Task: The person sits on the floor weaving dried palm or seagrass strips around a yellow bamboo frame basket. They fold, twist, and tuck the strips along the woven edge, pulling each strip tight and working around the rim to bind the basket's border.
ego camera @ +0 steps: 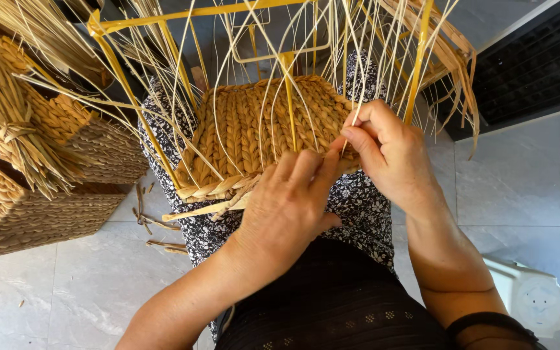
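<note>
**Weaving a basket panel on a yellow frame, over a grey tiled floor**

Pale grey floor tiles (85, 291) fill the view below, with short scraps of straw (157, 223) scattered on them. The person sits with a half-woven basket (254, 129) resting on the lap, over a black-and-white patterned cloth (364, 207). The basket's braided panel of tan fibre is built inside a yellow metal frame (131, 97), and many thin pale strands (228, 78) rise from the weave and fan out above it.

The left hand (286, 207) lies on the near edge of the woven panel, fingers bent and pressing down against the braid; it grips nothing that can be seen. The right hand (387, 152) is closed in a pinch, thumb and forefinger gripping one pale strand at the panel's right edge, just beside a yellow upright of the frame. The two hands are touching at the fingertips.

To the left stand finished woven baskets (40, 201) with a tied bundle of dry fibre (14, 136) on top. A dark slatted crate (533, 71) sits at upper right, and a white plastic object (529, 298) at lower right.
</note>
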`<action>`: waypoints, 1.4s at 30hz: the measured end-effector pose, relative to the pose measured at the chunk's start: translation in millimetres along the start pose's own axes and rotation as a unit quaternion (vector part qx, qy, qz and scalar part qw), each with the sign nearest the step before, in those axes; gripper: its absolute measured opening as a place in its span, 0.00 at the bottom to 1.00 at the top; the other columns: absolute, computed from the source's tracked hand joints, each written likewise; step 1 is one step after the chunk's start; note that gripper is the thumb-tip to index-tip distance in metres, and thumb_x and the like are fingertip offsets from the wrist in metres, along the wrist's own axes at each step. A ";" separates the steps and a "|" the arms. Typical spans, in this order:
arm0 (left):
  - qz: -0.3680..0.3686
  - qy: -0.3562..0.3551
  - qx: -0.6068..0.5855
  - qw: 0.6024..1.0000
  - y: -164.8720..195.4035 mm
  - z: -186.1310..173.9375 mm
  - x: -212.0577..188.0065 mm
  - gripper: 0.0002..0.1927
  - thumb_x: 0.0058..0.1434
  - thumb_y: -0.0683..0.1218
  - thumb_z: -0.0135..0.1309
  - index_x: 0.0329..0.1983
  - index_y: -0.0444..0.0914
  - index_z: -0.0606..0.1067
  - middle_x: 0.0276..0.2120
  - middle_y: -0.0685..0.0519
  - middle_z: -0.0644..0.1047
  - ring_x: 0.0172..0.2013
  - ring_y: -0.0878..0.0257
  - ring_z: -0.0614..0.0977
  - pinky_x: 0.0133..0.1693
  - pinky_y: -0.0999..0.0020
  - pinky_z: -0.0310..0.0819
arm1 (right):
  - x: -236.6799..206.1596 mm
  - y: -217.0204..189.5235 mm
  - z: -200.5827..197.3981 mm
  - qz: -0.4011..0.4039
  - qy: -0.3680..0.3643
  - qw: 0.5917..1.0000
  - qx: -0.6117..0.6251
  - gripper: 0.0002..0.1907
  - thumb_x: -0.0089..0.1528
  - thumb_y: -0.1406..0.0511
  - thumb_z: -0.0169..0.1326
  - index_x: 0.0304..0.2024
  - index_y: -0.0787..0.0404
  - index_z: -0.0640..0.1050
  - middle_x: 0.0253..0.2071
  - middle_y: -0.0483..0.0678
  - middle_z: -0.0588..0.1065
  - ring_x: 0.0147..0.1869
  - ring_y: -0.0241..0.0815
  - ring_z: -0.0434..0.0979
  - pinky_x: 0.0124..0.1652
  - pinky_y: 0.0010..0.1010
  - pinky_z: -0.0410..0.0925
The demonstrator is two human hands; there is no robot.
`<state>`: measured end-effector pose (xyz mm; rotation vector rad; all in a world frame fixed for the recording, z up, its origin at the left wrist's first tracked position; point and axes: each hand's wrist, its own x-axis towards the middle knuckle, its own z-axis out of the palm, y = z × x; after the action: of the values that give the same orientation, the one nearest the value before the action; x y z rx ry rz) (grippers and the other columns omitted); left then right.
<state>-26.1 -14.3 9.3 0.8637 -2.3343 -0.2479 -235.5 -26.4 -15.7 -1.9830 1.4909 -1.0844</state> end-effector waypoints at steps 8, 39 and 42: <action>-0.052 -0.093 0.030 0.994 -13.1 -1.1 4.6 0.09 0.64 0.41 0.55 0.48 0.36 0.77 0.31 0.50 0.75 0.30 0.59 0.83 0.25 0.65 0.78 | -9.5 -12.2 -11.8 0.059 0.069 0.996 0.019 0.00 0.71 0.72 0.55 0.43 0.64 0.77 0.35 0.48 0.83 0.27 0.30 0.75 0.24 0.18 0.65; -0.148 0.014 -0.237 0.960 -35.4 16.3 8.5 0.06 0.68 0.45 0.59 0.38 0.37 0.78 0.27 0.49 0.81 0.26 0.58 0.85 0.28 0.62 0.79 | -6.8 8.0 17.1 0.093 -0.023 0.986 0.139 0.06 0.68 0.76 0.52 0.46 0.65 0.73 0.33 0.44 0.78 0.27 0.28 0.77 0.26 0.18 0.71; -0.057 0.031 -0.207 0.976 -32.0 14.3 -2.3 0.04 0.68 0.44 0.61 0.43 0.41 0.79 0.33 0.53 0.81 0.30 0.59 0.84 0.30 0.65 0.79 | -5.3 4.8 21.5 0.112 -0.018 0.985 0.132 0.06 0.66 0.77 0.53 0.44 0.64 0.76 0.33 0.45 0.79 0.26 0.30 0.76 0.24 0.19 0.69</action>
<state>-17.0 -38.0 -15.0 0.7813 -2.0680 -0.7173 -222.0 -25.4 -33.9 -1.6049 1.4296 -1.0803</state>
